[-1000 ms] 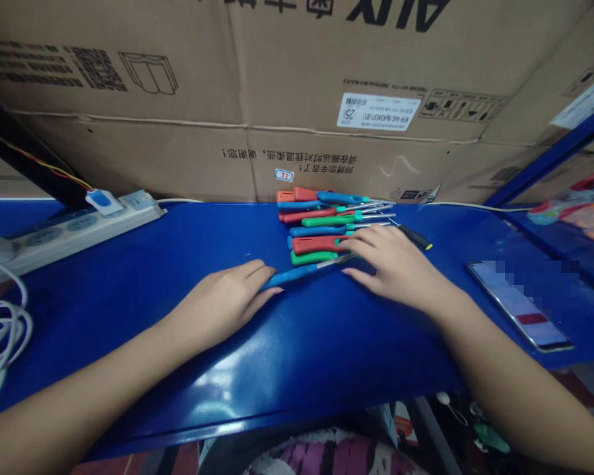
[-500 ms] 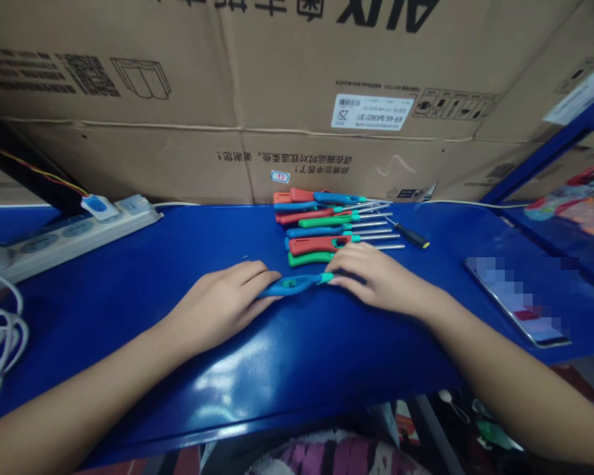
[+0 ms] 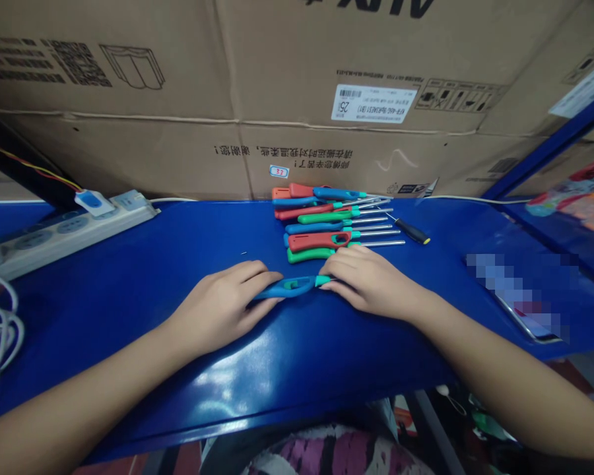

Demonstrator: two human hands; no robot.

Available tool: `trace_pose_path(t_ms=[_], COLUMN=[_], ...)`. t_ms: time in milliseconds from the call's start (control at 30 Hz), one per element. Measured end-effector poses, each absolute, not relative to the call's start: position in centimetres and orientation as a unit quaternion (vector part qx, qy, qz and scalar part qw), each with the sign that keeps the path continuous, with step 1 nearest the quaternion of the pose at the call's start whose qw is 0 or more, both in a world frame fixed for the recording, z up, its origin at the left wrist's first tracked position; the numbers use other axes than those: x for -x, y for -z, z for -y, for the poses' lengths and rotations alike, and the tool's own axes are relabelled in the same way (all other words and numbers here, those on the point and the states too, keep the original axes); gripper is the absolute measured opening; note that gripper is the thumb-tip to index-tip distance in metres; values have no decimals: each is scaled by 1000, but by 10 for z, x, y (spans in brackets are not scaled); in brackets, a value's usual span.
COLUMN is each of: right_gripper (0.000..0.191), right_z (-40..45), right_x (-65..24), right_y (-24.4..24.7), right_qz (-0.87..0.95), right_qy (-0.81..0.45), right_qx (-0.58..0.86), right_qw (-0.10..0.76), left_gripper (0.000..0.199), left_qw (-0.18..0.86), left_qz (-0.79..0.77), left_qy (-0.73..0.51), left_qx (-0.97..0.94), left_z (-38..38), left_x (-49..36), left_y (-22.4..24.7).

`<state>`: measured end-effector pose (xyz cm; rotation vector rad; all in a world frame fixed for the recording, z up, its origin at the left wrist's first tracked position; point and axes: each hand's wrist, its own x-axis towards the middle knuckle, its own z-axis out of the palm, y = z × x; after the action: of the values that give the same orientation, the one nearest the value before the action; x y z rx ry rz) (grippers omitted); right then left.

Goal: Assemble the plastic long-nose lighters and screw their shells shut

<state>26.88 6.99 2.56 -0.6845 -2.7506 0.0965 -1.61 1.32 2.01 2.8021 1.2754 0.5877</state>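
A blue long-nosed lighter (image 3: 290, 286) with a teal collar (image 3: 322, 281) lies level between my two hands, just over the tabletop. Wrapped round its handle end, my left hand (image 3: 230, 295) hides that part. My right hand (image 3: 363, 280) is closed at the collar end, fingers covering the lighter's metal tube. Beyond them lies a stack of several similar lighters, a red lighter (image 3: 317, 241) and a green lighter (image 3: 309, 254) nearest, with their metal tubes pointing right. A screwdriver (image 3: 412, 231) with a black and yellow handle rests beside the tubes.
A large cardboard box (image 3: 178, 152) stands along the back of the blue table (image 3: 297, 356). On the left are a power strip (image 3: 79, 227) and a coiled white cable (image 3: 0, 343). A phone (image 3: 529, 323) lies at the right. A tiny metal piece (image 3: 243, 253) sits beyond my left hand.
My right hand has shifted slightly left along the lighter, close to its collar. My left hand keeps its hold. The view has tilted a little.
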Motion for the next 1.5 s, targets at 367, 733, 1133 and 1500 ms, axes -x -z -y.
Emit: trace_pose_path(t_ms=[367, 733, 1133, 1500], right_gripper=[28, 32, 21, 24], right_z=[-64, -60, -79, -137], right_x=[-266, -259, -284, -357], right_y=[-20, -6, -40, -46], right_qz=[960, 964, 945, 730], right_qy=[36, 61, -124, 31], right_qx=[200, 172, 289, 651], right_qw=[192, 192, 91, 206], left_gripper=[22, 25, 40, 40], left_qw=[94, 118, 70, 91], left_qz=[-392, -395, -415, -433], left_qy=[-258, -263, -176, -181], left_qx=[-878, -872, -890, -878], left_z=[-6, 0, -13, -16], left_x=[10, 4, 9, 12], left_y=[-21, -15, -12, -14])
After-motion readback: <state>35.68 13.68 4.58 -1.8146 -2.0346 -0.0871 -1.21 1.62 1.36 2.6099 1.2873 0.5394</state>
